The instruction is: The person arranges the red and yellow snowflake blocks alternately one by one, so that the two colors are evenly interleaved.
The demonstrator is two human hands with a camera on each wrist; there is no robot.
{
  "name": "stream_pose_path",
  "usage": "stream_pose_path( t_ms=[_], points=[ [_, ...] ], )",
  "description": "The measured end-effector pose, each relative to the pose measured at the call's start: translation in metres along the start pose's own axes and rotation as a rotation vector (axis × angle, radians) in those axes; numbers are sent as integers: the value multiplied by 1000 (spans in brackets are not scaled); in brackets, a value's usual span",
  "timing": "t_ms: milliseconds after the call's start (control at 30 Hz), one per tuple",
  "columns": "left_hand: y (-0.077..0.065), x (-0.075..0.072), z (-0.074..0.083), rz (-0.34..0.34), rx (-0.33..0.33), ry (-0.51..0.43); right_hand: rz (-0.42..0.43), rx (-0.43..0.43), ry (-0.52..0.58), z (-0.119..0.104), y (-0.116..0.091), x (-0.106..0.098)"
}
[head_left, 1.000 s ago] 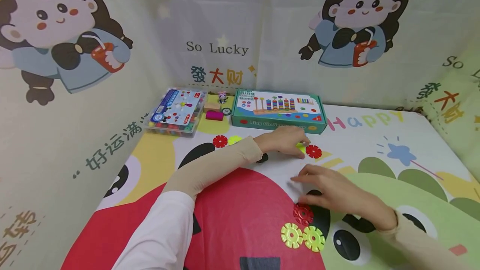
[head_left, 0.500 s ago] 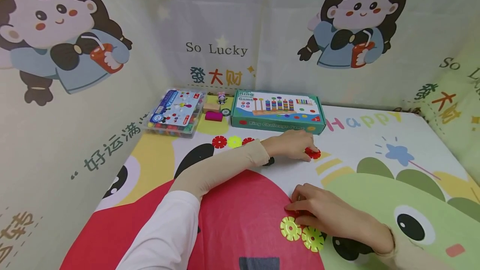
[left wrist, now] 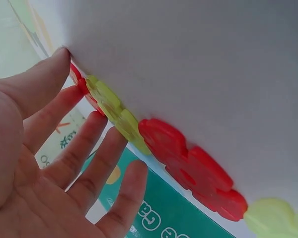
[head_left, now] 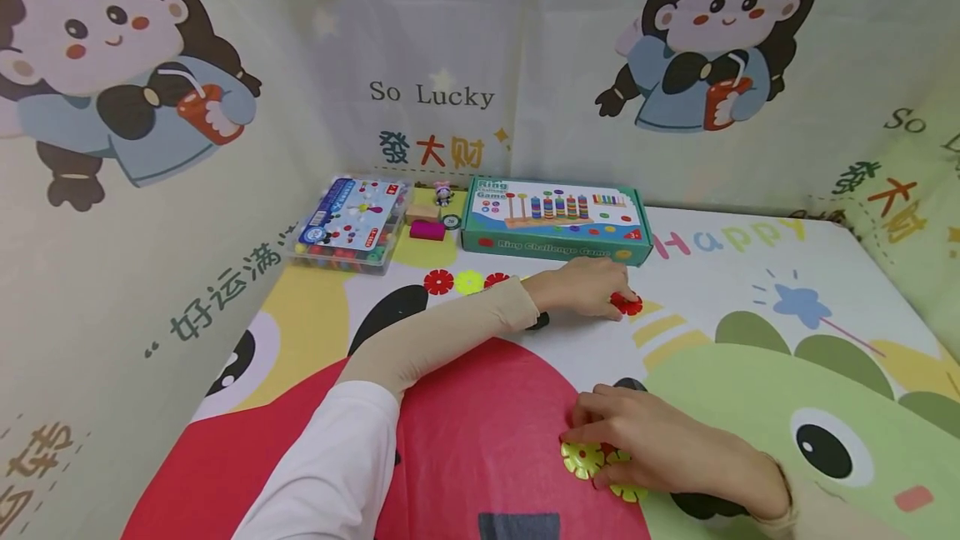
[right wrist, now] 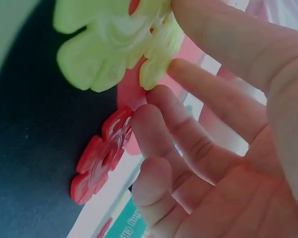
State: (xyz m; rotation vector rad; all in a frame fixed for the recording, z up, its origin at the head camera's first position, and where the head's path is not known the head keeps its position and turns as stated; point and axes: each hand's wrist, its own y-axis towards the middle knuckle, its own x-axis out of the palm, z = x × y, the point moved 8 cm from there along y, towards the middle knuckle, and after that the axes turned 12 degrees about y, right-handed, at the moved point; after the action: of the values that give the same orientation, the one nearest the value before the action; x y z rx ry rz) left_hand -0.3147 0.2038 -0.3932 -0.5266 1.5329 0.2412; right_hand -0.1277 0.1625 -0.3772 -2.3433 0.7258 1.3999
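The left hand (head_left: pixel 585 286), right of the frame's centre, pinches the end red disc (head_left: pixel 628 305) between thumb and forefinger; the other fingers are spread. The right hand (head_left: pixel 637 433), at lower right, pinches the near yellow disc (head_left: pixel 581 462) by its rim. Right beside that, partly under the thumb, is the second yellow disc (head_left: pixel 628 492). The loose red disc (right wrist: pixel 104 156) lies just below them in the right wrist view, by the fingertips.

From the left hand a row of discs runs leftward: the left wrist view shows a yellow neighbour (left wrist: pixel 111 109) against the end disc, then a red flower disc (left wrist: pixel 188 171). The row's far end shows left of centre, beyond the left sleeve (head_left: pixel 442 332), which hides part of it.

White tablecloth (head_left: pixel 750 273) separates the two hands and stretches from the end disc to the table's edge at right. Upward there is little room: the hand's upper edge overlaps the front edge of the green box (head_left: pixel 555 248). Left of the box sit a magenta block (head_left: pixel 427 230) and, near the table's left edge, a clear plastic case (head_left: pixel 348 227). A printed curtain (head_left: pixel 562 107) rises behind the box
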Motion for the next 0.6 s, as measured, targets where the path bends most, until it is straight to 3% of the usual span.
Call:
stream_pose_path(
  t_ms=[200, 433, 600],
  points=[
    [1, -2, -1, 29, 4, -44, -61, 61, 55, 7, 8, 3],
    [1, -2, 0, 30, -4, -37, -115, 138, 224, 20, 21, 5],
    [1, -2, -1, 36, -11, -50, -122, 139, 200, 18, 25, 5]
  ],
)
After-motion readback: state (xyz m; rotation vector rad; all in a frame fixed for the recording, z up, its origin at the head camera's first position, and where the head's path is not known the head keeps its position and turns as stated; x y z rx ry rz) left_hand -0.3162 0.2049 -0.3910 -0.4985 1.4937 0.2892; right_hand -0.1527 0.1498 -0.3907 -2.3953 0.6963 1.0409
